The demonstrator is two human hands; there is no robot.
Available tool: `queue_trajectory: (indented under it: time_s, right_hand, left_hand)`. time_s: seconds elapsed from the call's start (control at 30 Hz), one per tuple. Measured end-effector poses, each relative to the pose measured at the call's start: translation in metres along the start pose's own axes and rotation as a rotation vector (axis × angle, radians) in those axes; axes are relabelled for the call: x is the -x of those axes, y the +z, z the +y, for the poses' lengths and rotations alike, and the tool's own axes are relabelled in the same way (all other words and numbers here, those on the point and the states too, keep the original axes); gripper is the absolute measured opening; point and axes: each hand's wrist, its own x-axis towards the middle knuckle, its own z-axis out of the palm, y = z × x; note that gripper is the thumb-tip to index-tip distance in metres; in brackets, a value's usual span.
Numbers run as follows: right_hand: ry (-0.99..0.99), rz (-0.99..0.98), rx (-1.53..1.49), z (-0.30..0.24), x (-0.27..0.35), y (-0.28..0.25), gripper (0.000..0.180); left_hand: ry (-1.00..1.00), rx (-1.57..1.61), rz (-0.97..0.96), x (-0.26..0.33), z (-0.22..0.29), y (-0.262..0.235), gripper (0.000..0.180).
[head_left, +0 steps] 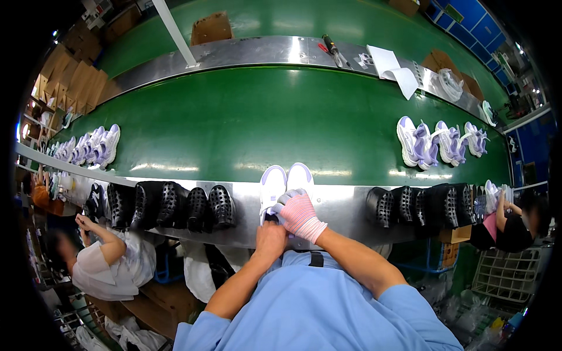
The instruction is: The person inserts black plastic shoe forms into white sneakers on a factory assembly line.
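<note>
A pair of white sneakers with lilac toes lies side by side on the metal ledge before me, toes pointing away: the left sneaker (271, 185) and the right sneaker (300, 176). My right hand (300, 214), in a pink-and-white striped glove with grey fingertips, curls over the lace and tongue area of the left sneaker and hides part of the right one. Bare and closed, my left hand (271, 241) is at the heel end of the left sneaker. A small dark patch shows at the shoe's opening above it; what its fingers hold is hidden.
Black studded shoes line the ledge at left (168, 205) and right (417, 206). Lilac-white sneakers stand on the green belt at left (105, 146) and right (412, 143). Beyond lie a screwdriver (331, 45) and white paper (386, 63). Co-workers sit at left (111, 263) and right (497, 225).
</note>
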Motion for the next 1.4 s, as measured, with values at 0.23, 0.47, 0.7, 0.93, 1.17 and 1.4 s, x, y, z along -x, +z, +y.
queue_trajectory:
  time_s: [0.23,0.47,0.7,0.93,1.17,1.4]
  right_hand:
    - [0.042,-0.008,-0.029,0.012,0.010,0.009,0.031]
    - [0.278,0.116,-0.256,0.022,0.016,-0.070,0.033]
    - [0.830,-0.179,-0.110,0.141,0.076,-0.148,0.039]
    - [1.112,-0.177,0.113,0.295,0.133,-0.164,0.059]
    - [1.146,-0.358,0.295,0.401,0.185,-0.166,0.050]
    - [1.239,-0.545,0.407,0.452,0.184,-0.154,0.052]
  left_hand:
    - [0.073,0.036,-0.130,-0.005,0.002,-0.001,0.024]
    - [0.152,-0.180,-0.171,-0.029,0.015,-0.018,0.045]
    - [0.171,-0.246,0.095,-0.127,-0.025,-0.037,0.038]
    - [-0.099,-0.226,-0.065,-0.212,-0.100,-0.086,0.053]
    - [-0.078,-0.024,0.168,-0.123,-0.053,-0.119,0.044]
    - [-0.274,0.250,0.035,-0.009,-0.026,-0.073,0.023]
